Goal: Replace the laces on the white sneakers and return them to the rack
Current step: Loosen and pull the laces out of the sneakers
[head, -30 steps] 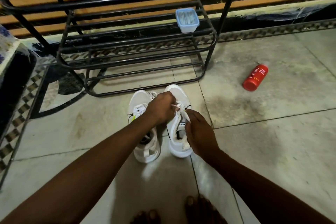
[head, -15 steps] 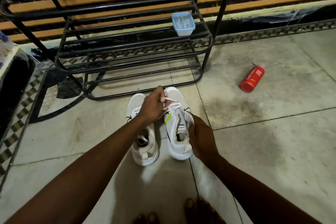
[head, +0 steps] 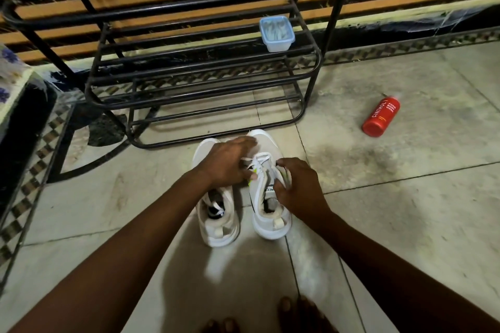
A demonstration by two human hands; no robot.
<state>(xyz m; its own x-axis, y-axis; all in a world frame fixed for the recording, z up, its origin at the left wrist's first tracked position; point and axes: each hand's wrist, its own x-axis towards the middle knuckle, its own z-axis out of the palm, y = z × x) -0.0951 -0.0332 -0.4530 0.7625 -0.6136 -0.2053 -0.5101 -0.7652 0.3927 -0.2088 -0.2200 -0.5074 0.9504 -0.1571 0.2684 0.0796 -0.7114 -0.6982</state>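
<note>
Two white sneakers stand side by side on the tiled floor, toes toward the black metal shoe rack (head: 311,67). The left sneaker (head: 217,224) has its front hidden under my left hand (head: 227,163). The right sneaker (head: 267,213) carries a white lace (head: 259,159) across its front. My left hand pinches the lace at the shoe's left side, fingers curled. My right hand (head: 297,186) grips the right sneaker's right side by the tongue, fingers bent around the lace there.
A small blue-lidded plastic box (head: 276,34) sits on a middle rack shelf at the right. A red body-wash bottle (head: 381,116) lies on the floor to the right. My bare toes (head: 295,313) show at the bottom edge. A dark patterned border runs along the left.
My left hand has come down from above the toe onto the lacing. My right hand has moved up from the heel side toward the tongue.
</note>
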